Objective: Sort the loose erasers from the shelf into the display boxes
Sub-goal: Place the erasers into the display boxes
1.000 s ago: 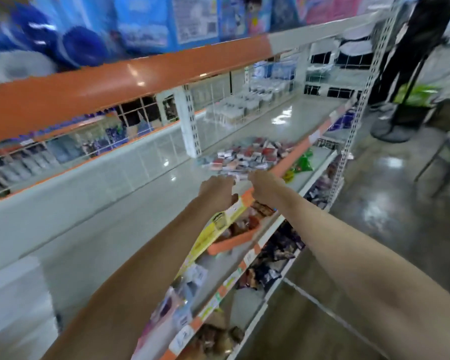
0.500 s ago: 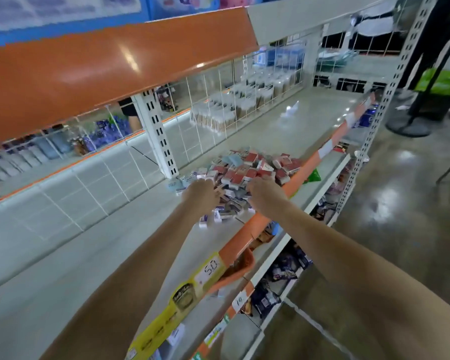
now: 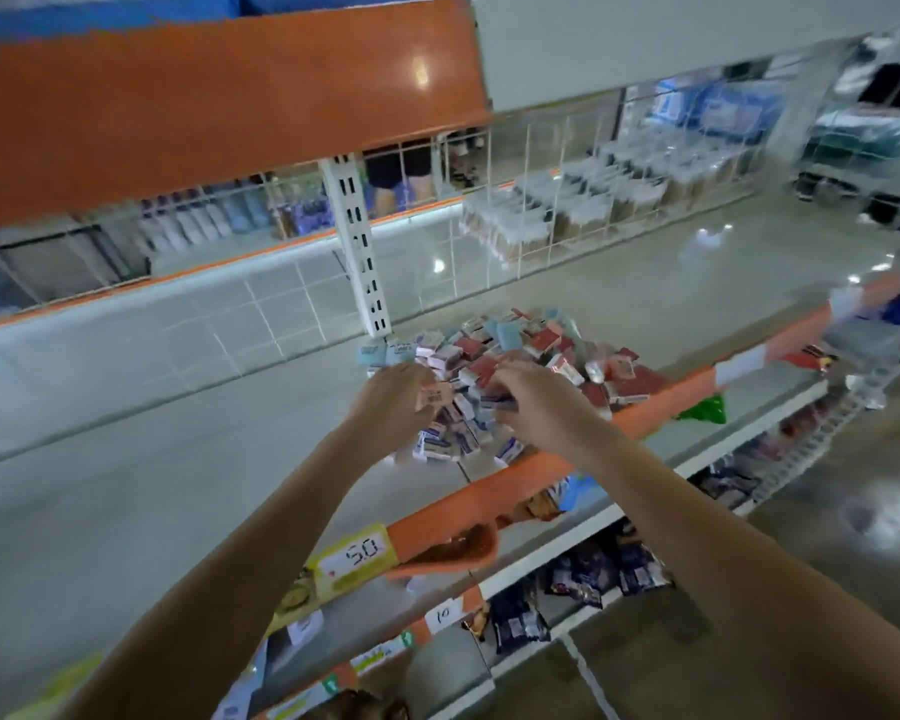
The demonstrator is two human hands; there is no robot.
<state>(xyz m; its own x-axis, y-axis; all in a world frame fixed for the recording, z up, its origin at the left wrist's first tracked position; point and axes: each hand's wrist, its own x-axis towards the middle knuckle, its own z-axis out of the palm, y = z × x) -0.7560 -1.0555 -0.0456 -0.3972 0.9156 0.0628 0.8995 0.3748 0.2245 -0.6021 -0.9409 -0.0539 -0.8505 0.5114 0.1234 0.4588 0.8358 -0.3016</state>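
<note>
A heap of loose erasers [image 3: 520, 356] in red, white and pale blue wrappers lies on the grey shelf [image 3: 178, 459] near its orange front edge. My left hand [image 3: 391, 402] reaches into the near side of the heap and holds a small white eraser [image 3: 434, 396] at its fingertips. Beside it, my right hand [image 3: 536, 407] pinches an eraser with a dark stripe [image 3: 497, 402]. More white erasers lie under both hands. No display box is in view.
An orange shelf lip [image 3: 489, 491] carries a yellow price tag marked 50 [image 3: 354, 556]. A white slotted upright [image 3: 359, 241] stands behind the heap. Lower shelves hold packets [image 3: 593, 569]. Wire mesh backs the shelf, with stock behind it. Glossy floor lies to the right.
The view has moved closer to the heap. Both hands went from the shelf edge into the erasers and each has picked one up.
</note>
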